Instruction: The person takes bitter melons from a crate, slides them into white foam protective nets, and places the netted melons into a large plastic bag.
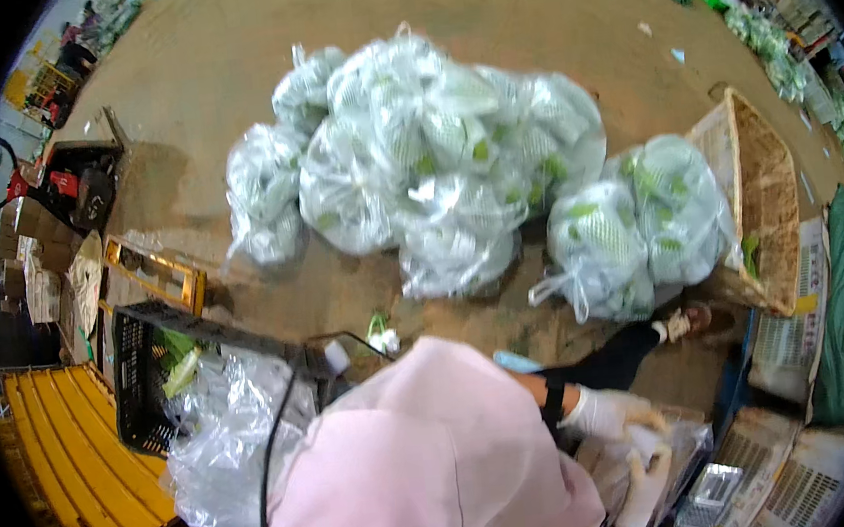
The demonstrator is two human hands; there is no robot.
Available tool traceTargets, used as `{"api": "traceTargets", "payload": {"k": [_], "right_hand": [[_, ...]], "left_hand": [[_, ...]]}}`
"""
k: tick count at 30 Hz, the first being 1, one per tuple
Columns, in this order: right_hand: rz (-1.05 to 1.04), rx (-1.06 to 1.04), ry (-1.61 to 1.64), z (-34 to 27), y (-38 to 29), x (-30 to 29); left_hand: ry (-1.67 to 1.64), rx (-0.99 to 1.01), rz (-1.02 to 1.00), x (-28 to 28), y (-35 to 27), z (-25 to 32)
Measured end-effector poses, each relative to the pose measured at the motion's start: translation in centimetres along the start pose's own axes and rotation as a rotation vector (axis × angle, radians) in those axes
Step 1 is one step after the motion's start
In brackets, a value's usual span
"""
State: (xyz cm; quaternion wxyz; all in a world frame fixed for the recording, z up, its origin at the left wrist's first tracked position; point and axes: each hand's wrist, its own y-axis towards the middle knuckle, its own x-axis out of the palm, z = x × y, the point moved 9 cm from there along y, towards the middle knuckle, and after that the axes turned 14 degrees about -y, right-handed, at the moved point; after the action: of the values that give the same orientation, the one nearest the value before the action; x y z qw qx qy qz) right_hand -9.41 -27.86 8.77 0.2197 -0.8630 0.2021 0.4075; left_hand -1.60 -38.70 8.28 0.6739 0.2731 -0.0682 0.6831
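Observation:
My left hand (609,411), in a white glove with a black band at the wrist, is at the lower right. Below it, my right hand (646,479), also white-gloved, has its fingers bent towards the left one. A small whitish piece lies between the fingertips; whether either hand grips it is unclear. Clear plastic film (683,451) over a brownish surface lies beneath and beside both hands. Clear bags of net-wrapped green-and-white vegetables (411,136) are heaped on the floor ahead. Another pair of such bags (601,248) sits nearer the hands.
A wicker basket (768,195) stands at the right, above printed, slotted cartons (802,479). At the left are a black plastic crate (138,378) with leaves and clear bags, a yellow ribbed metal platform (85,458) and a pallet jack (76,181). A shoe (687,323) is near the basket.

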Motion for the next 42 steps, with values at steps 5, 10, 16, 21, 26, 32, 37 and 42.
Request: {"api": "traceTargets", "payload": {"k": [5,10,16,21,26,32,37,42], "right_hand": [[-0.064,0.118,0.059,1.0,0.8,1.6],[-0.047,0.086,0.322,2.9,-0.8,2.2],[0.041,0.114,0.589,0.2,-0.6,2.6],[0.095,0.150,0.588,0.5,-1.2,2.6],[0.165,0.224,0.570,1.5,-2.3,2.2],[0.205,0.314,0.551,2.7,-3.5,1.9],[0.341,0.435,0.552,4.4,-6.2,0.5],[0.565,0.614,0.598,7.5,-11.5,-2.2]], "left_hand": [[0.090,0.024,0.051,0.2,-0.1,-2.5],[-0.979,-0.347,-0.039,2.3,0.7,-7.9],[-0.736,-0.494,0.131,0.5,-0.4,-10.8],[-0.998,-0.080,0.190,-0.7,1.6,-9.0],[-1.287,-0.300,-0.317,6.1,0.5,-0.8],[-1.007,-0.246,-0.281,7.8,1.0,-2.2],[-0.853,-0.265,-0.252,9.2,1.0,-4.8],[-0.868,-0.344,-0.280,11.2,2.4,-7.7]]}}
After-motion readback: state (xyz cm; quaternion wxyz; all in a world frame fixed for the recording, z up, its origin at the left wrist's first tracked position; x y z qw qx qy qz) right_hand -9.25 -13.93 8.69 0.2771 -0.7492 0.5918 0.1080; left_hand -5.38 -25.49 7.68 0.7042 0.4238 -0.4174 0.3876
